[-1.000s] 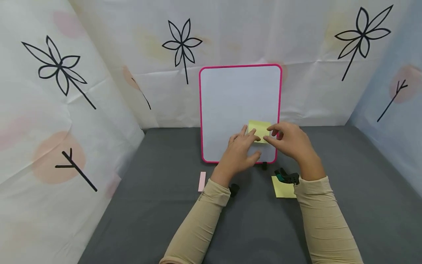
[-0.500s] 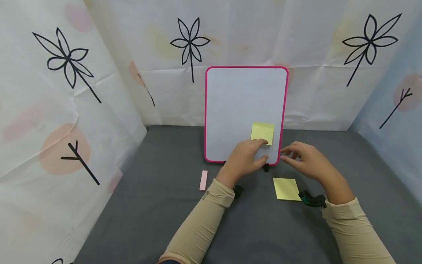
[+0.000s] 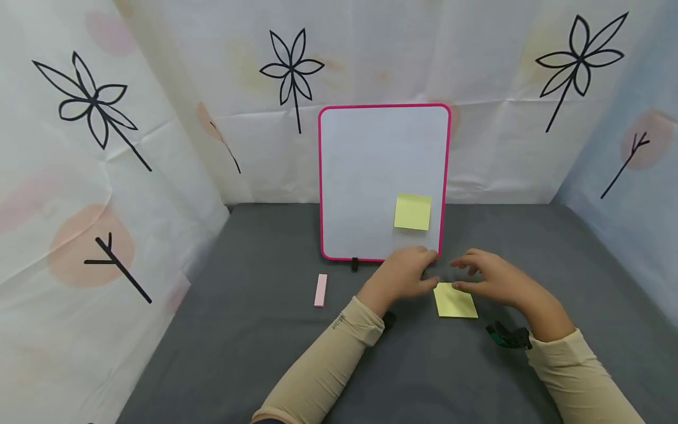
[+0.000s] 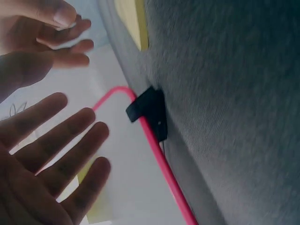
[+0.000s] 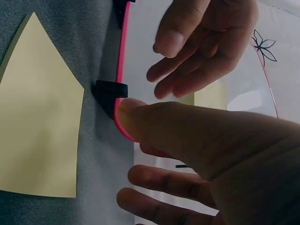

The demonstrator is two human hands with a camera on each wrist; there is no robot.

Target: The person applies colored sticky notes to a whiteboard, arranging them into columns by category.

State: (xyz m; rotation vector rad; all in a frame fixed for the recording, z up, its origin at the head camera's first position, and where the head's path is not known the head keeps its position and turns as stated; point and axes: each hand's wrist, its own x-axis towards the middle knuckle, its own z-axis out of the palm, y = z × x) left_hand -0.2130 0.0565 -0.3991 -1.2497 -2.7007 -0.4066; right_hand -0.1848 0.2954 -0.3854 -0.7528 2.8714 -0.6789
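Note:
A yellow sticky note is stuck on the lower right of a pink-framed whiteboard, which stands upright on the table. My left hand hovers in front of the board's lower right edge, holding nothing; the left wrist view shows its fingers spread and fairly straight. On the table lies a yellow sticky note pad, also large in the right wrist view. Just above and behind that pad is my right hand, fingers loosely bent and nothing between them. Thumb and fingertips look apart from the pad.
Left of my left forearm a pink strip lies on the dark grey table. Small black clip-like feet hold the board's bottom edge. White fabric walls with drawn flowers surround the table.
Both hands have come away from the sticky note on the board. My left hand has dropped lower; my right hand has moved down and rightward, close to the pad. The note stays on the board.

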